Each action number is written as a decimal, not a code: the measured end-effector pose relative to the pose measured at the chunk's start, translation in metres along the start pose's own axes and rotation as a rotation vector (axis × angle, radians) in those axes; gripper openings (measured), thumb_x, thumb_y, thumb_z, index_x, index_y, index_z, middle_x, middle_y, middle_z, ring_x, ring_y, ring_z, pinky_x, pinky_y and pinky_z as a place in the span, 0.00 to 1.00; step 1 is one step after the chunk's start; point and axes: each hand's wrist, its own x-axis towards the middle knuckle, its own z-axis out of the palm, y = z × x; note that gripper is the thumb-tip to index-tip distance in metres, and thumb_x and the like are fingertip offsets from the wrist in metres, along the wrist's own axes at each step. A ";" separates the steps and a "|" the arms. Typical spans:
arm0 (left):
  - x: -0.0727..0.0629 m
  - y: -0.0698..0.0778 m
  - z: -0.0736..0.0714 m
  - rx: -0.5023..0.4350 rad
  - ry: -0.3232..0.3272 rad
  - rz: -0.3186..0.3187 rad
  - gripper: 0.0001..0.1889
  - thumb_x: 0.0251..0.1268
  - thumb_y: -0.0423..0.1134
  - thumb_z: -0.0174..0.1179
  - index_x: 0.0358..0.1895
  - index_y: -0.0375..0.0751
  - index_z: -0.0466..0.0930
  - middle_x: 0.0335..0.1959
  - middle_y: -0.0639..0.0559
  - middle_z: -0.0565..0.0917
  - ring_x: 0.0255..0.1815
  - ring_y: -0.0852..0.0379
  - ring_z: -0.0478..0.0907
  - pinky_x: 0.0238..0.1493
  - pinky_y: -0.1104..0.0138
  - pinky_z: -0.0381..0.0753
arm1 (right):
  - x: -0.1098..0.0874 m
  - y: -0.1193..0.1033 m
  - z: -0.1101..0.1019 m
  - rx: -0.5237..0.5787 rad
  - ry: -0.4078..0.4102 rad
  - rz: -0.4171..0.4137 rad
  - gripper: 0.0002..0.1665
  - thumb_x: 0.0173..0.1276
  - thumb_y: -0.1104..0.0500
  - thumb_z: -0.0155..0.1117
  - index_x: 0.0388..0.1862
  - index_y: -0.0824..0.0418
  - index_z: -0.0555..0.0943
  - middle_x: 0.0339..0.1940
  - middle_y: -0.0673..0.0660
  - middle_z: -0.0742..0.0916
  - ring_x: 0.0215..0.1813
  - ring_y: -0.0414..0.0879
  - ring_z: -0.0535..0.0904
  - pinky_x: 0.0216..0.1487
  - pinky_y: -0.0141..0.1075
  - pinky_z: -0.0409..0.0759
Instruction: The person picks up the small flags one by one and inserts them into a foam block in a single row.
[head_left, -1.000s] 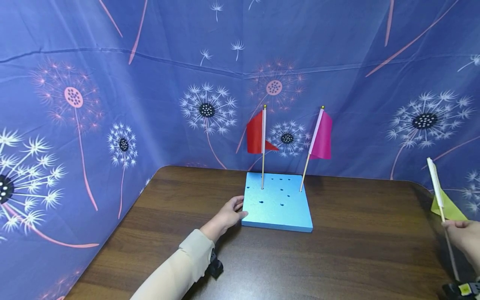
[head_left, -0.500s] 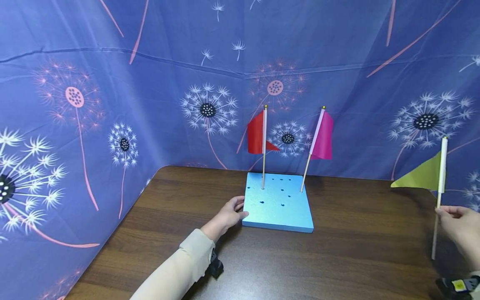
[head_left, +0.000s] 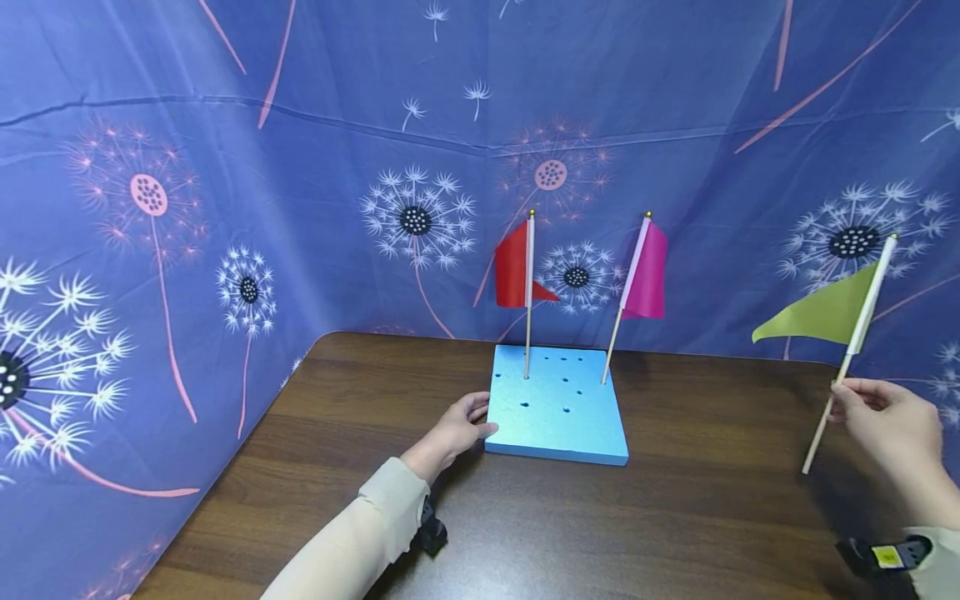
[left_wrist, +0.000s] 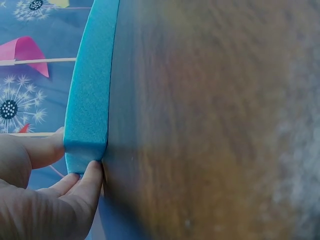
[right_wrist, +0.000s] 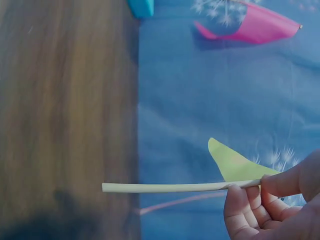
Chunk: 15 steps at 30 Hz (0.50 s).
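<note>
A square blue foam board [head_left: 555,435] with several small holes lies on the brown table. My left hand [head_left: 453,427] pinches its left edge, thumb on top and fingertips at the lower side in the left wrist view. Two small flags on thin sticks stand in the board: a red flag [head_left: 512,268] near upright, and a magenta flag [head_left: 647,273] leaning right. At the right, my right hand [head_left: 892,423] holds a yellow-green pennant flag [head_left: 828,308] by its wooden stick between thumb and fingers. The stick tilts, its bare lower end pointing down-left above the table.
The wood-grain table [head_left: 720,517] ends at a blue dandelion-print cloth [head_left: 300,192] hanging behind and at the left. Both flags in the board stand near this cloth. Each wrist wears a black camera [head_left: 431,529].
My right hand has come up and left with the yellow-green flag, whose cloth now spreads to the left of its stick. The left hand and board stay put.
</note>
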 end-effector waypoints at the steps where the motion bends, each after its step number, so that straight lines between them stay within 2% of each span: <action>1: 0.000 0.000 0.000 -0.005 -0.002 -0.005 0.29 0.67 0.29 0.59 0.70 0.37 0.63 0.70 0.38 0.68 0.73 0.42 0.62 0.68 0.45 0.66 | -0.001 -0.006 0.001 0.017 0.002 0.003 0.22 0.75 0.58 0.50 0.48 0.80 0.75 0.11 0.19 0.69 0.14 0.20 0.70 0.18 0.19 0.70; 4: 0.000 0.000 -0.001 -0.002 -0.005 -0.001 0.29 0.66 0.29 0.59 0.70 0.37 0.62 0.70 0.38 0.69 0.73 0.42 0.63 0.68 0.45 0.67 | -0.002 -0.021 0.006 0.084 -0.001 0.004 0.17 0.75 0.58 0.51 0.44 0.73 0.77 0.13 0.21 0.71 0.15 0.21 0.72 0.19 0.19 0.71; 7: 0.001 0.000 -0.001 -0.010 -0.003 -0.001 0.29 0.66 0.29 0.59 0.70 0.37 0.63 0.70 0.38 0.69 0.73 0.43 0.63 0.68 0.45 0.66 | 0.000 -0.031 0.010 0.186 -0.004 -0.014 0.06 0.73 0.59 0.54 0.37 0.57 0.78 0.14 0.23 0.75 0.17 0.21 0.75 0.19 0.18 0.73; 11: 0.001 0.000 -0.001 -0.012 -0.011 0.002 0.29 0.67 0.29 0.58 0.70 0.37 0.62 0.70 0.38 0.68 0.73 0.43 0.62 0.69 0.46 0.66 | 0.003 -0.040 0.013 0.288 -0.001 -0.053 0.16 0.72 0.61 0.55 0.28 0.38 0.74 0.15 0.24 0.78 0.18 0.21 0.76 0.20 0.17 0.72; 15: 0.001 -0.001 -0.001 -0.015 -0.013 0.002 0.30 0.67 0.29 0.58 0.71 0.37 0.61 0.71 0.38 0.67 0.73 0.43 0.62 0.69 0.46 0.65 | 0.004 -0.047 0.017 0.302 0.010 -0.068 0.17 0.71 0.61 0.55 0.28 0.38 0.74 0.15 0.24 0.78 0.19 0.20 0.75 0.20 0.16 0.71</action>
